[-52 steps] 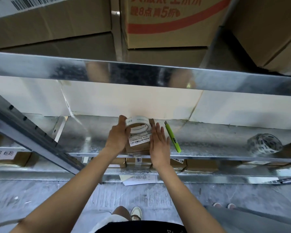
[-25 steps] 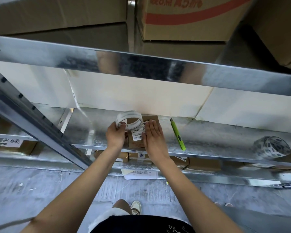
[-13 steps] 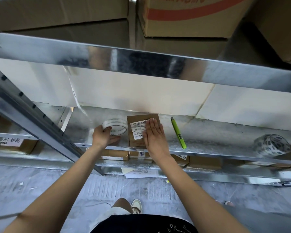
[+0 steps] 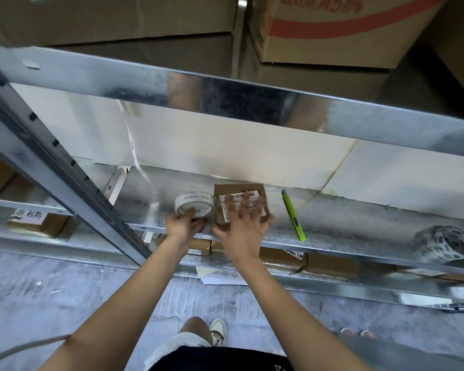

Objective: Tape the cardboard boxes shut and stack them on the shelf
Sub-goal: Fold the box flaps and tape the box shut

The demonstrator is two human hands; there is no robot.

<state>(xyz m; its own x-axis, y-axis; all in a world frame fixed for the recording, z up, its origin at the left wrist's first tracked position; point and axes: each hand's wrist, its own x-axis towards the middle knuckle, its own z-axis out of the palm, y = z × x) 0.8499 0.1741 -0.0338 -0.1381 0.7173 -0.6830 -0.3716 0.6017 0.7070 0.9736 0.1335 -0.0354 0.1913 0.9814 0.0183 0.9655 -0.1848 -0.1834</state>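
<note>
A small brown cardboard box (image 4: 225, 191) with a white barcode label lies flat on the middle metal shelf (image 4: 359, 220). My right hand (image 4: 243, 226) rests on top of it with fingers spread and straight. Just left of the box, a roll of clear printed tape (image 4: 194, 206) sits on the shelf, and my left hand (image 4: 184, 224) grips its near rim, thumb inside the ring. Roll and box stand close together; whether they touch is unclear.
A green utility knife (image 4: 294, 216) lies right of the box. Another tape roll (image 4: 443, 243) sits at the far right. Large cartons (image 4: 332, 30) fill the upper shelf. Small boxes (image 4: 281, 257) line the lower shelf. A slanted steel upright (image 4: 59, 167) crosses at left.
My left hand lifted the tape roll off the box and carried it left, down onto the shelf. My right hand stayed flat on the box, whose barcode label shows now.
</note>
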